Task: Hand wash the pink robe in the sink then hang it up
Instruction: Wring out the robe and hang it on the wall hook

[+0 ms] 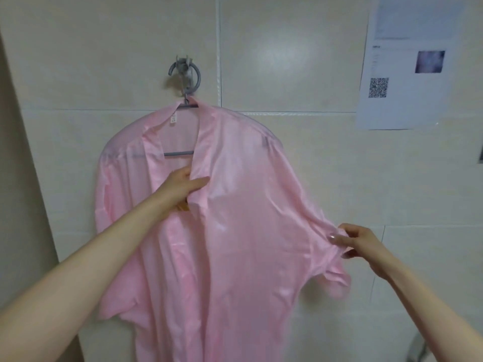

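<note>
The beige tiled wall (300,165) in front of me carries everything here. A grey hook (183,64) is fixed to it just left of a vertical grout line, and a grey hanger (179,153) hangs from that hook by its curved top. The pink robe (235,231) is draped over the hanger with its front open, so the hanger's lower bar shows between the collar edges. At the upper right a printed sheet (407,35) with a QR code (378,87) is stuck flat on the tiles.

2 bare forearms (78,270); right hand (358,244) has glossy nails (332,235).
</note>
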`<state>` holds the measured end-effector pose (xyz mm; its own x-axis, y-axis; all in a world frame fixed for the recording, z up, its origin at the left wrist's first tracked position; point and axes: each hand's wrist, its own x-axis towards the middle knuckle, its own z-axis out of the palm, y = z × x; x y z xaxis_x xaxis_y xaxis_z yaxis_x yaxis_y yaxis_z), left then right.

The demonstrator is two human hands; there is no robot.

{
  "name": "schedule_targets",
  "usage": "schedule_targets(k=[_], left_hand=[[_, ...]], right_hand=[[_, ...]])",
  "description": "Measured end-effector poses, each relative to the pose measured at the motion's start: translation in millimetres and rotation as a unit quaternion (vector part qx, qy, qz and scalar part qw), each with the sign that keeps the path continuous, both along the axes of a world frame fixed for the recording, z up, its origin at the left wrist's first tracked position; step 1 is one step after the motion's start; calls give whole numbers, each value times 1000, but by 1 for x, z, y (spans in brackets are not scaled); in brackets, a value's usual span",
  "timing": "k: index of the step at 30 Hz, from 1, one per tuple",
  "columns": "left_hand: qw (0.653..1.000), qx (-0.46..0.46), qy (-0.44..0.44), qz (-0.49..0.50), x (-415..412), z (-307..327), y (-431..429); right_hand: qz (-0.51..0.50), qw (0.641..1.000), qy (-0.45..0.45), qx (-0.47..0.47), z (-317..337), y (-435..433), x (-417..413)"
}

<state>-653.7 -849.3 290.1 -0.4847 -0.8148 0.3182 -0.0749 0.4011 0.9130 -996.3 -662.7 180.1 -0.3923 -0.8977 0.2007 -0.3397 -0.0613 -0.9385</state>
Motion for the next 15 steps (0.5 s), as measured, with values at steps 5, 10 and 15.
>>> schedule_targets(k=[5,10,15], left_hand=[[990,-60,-127,3,10,-32,-5],[994,-59,-66,70,-6,-51,6],[984,-152,-57,71,-33,-67,36]], right_hand=[[51,998,-23,25,-17,11,-2],[87,992,23,83,-37,18,4],[124,969,-208,50,-84,21,6]])
